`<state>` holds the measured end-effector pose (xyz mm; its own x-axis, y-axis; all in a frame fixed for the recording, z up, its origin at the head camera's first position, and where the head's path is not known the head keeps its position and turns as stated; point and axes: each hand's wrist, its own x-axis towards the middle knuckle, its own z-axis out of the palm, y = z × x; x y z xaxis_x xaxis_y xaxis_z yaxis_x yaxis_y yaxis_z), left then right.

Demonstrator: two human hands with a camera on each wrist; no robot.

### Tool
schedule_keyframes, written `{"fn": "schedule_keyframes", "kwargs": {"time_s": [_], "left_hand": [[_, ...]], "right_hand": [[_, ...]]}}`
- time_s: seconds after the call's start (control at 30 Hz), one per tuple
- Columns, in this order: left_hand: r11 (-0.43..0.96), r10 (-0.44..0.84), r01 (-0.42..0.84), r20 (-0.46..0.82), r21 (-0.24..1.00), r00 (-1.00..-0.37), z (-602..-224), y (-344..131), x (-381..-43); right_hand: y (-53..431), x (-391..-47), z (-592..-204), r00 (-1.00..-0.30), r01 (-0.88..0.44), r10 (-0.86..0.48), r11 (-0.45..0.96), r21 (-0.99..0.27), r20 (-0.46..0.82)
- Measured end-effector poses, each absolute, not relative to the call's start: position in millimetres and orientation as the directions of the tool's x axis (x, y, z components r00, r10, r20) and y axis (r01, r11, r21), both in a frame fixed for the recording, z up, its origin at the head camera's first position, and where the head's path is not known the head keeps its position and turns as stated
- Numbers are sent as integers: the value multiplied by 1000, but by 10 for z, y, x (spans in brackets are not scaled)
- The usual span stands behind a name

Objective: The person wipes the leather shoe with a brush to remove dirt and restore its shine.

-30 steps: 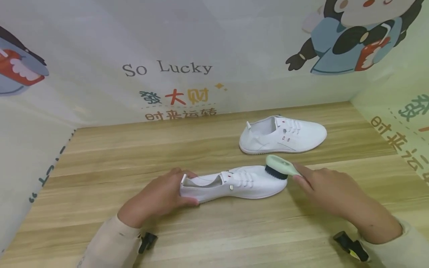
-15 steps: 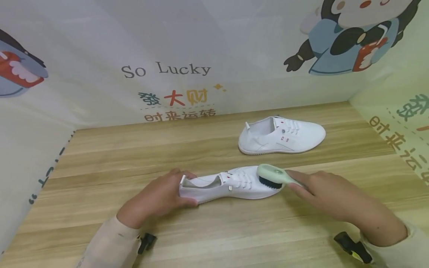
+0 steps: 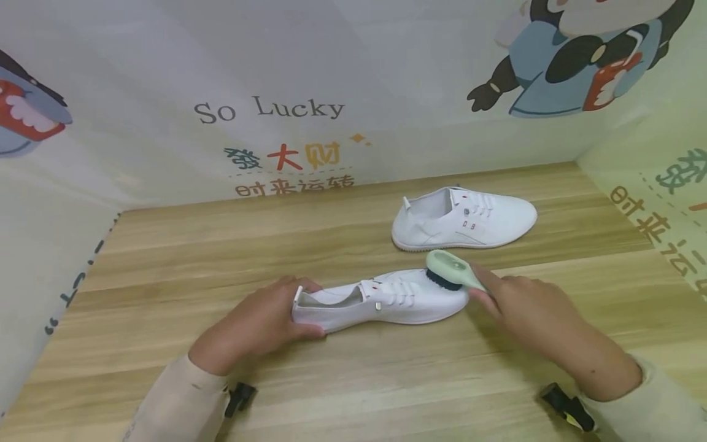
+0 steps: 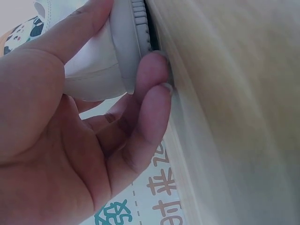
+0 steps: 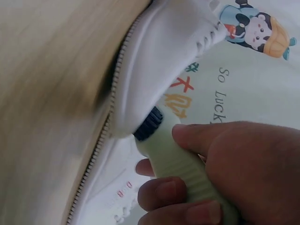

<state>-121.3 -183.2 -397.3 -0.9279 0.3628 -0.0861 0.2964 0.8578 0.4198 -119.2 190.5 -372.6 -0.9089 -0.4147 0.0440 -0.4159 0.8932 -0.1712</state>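
Observation:
A white lace-up shoe (image 3: 409,307) lies on the wooden table, toe to the right. My left hand (image 3: 259,322) grips its heel, the thumb on the near side; in the left wrist view the thumb presses the heel wall and fingers curl by the sole. My right hand (image 3: 533,313) holds a pale green brush (image 3: 450,267) by the handle. The brush's dark bristles (image 5: 149,124) touch the upper near the toe. Behind this shoe, slightly right, stands a second white shoe (image 3: 497,218) with small red letters on its side, touched by neither hand.
The wood-grain table (image 3: 353,387) ends at a printed white backdrop (image 3: 397,80) behind and on both sides. Black camera mounts (image 3: 567,406) sit at the wrists, near the sleeves.
The brush in my right hand moved toward me and left across the toe, then back away toward the far side. My left hand keeps its hold on the heel, and both shoes stay put.

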Motion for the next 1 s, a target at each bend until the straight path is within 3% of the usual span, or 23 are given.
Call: {"fn": "schedule_keyframes", "kwargs": {"time_s": [0.23, 0.47, 0.63, 0.8, 1.0], "left_hand": [[841, 368, 287, -97, 459, -925, -3985, -1848, -1193], [809, 428, 370, -26, 457, -904, -4013, -1803, -1219], [829, 419, 415, 74, 374, -905, -3990, -1744, -1221], [849, 396, 418, 133, 323, -908, -3976, -1720, -1222], [841, 354, 410, 214, 352, -910, -3976, -1705, -1226]], "right_hand": [[1941, -1222, -3631, -917, -378, -395, 906, -192, -57], [2026, -1217, -3635, -928, -355, -370, 913, -200, -40], [2046, -1229, -3613, -931, -351, -365, 912, -212, -29], [2046, -1240, -3593, -933, -352, -361, 913, -207, -4], [2038, -1252, -3558, -935, -352, -351, 914, -200, 39]]}}
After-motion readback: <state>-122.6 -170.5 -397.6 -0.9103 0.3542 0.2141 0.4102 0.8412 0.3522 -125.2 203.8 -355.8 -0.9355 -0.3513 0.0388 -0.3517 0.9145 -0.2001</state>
